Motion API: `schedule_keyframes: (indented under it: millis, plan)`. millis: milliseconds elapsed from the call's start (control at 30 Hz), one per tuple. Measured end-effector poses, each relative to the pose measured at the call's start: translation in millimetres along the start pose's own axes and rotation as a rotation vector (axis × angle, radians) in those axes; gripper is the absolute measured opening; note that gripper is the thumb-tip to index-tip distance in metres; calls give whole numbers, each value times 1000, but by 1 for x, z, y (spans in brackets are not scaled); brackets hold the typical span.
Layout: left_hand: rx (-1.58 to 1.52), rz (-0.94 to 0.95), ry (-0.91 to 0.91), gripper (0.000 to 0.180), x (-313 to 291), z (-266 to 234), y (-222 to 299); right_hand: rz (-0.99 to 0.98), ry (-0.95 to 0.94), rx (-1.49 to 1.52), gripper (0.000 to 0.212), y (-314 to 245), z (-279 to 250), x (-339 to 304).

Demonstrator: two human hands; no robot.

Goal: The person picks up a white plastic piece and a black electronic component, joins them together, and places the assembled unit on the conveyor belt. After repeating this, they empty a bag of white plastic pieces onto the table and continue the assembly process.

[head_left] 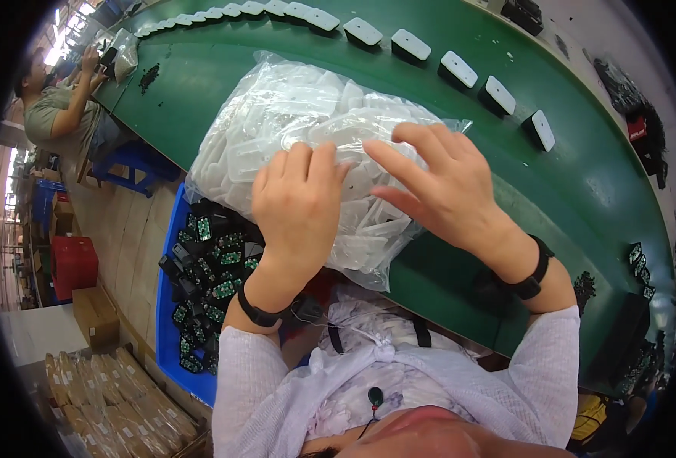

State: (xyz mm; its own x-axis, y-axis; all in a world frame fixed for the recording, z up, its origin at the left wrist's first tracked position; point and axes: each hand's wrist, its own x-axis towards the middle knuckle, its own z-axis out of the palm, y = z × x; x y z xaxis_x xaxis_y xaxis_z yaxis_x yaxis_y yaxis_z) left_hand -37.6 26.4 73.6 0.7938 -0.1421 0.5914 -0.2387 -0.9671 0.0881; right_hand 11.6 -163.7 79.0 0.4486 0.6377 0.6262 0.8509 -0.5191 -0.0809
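A large clear plastic bag full of white translucent plastic pieces lies on the green table in front of me. My left hand rests on its near left part, fingers bent down and closed on the film; the fingertips are hidden. Over the right part of the bag, my right hand has its fingers spread and bent, with nothing visible in them. Whether its fingertips touch the film I cannot tell. Each wrist has a black band, the left band and the right band.
Along the far side of the green table runs a curved row of black cases with white tops. A blue bin of black parts with green circuit boards stands at my left. Small dark pieces lie at right. Another person sits far left.
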Motion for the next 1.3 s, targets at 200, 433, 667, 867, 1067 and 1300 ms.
schedule_keyframes:
  millis: [200,433,667,867,1067,1300]
  plan:
    - [-307,89,68,7,10,5,-6,95,-84,-192,34,0,23,21]
    - [-515,246,-12,10,4,0,-33,-146,11,-388,8,43,31,28]
    - [-780,-379,171,6,-49,-15,-56,333,-36,-18,5,85,31,9]
    - [-1034,-380,512,4,-74,-19,-54,598,51,307,13,104,45,11]
    - [-460,-22,425,17,-58,-6,-10,625,-82,237,16,75,31,15]
    - [-303,375,-48,25,-58,-8,44,268,102,-147,28,39,2,-7]
